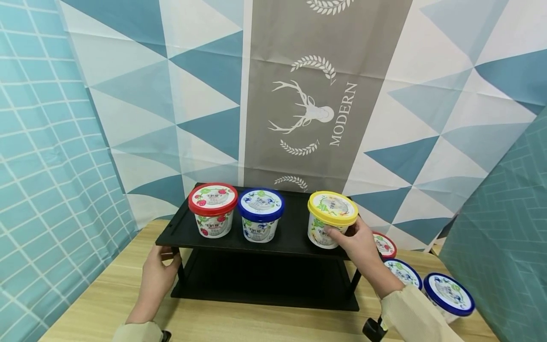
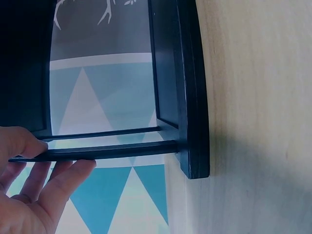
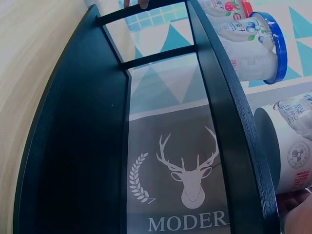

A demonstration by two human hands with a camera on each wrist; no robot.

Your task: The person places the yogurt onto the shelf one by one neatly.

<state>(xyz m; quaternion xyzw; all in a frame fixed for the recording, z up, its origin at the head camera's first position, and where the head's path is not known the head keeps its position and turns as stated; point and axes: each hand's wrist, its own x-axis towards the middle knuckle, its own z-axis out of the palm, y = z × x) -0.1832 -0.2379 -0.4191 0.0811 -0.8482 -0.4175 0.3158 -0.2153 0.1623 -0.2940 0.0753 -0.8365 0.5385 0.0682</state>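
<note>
A black two-tier rack [image 1: 295,228] stands on the wooden table. On its upper shelf, toward the left, are a red-lidded tub [image 1: 213,209] and a blue-lidded tub [image 1: 261,213] side by side. My right hand [image 1: 363,249] grips a yellow-lidded tub [image 1: 332,213] near the shelf's right end, thumb on the front of its wall. In the right wrist view this tub [image 3: 295,146] shows part of its base; whether it touches the shelf I cannot tell. At the left end, my left hand [image 1: 158,275] pinches the rack's side post [image 2: 112,150] between thumb and fingers.
Right of the rack, on the table [image 1: 205,325], stand another red-lidded tub [image 1: 385,244] and two blue-lidded tubs, one nearer the rack [image 1: 403,273] and one farther right [image 1: 449,294]. Behind hangs a patterned cloth [image 1: 205,95], with tiled-pattern sheets at both sides.
</note>
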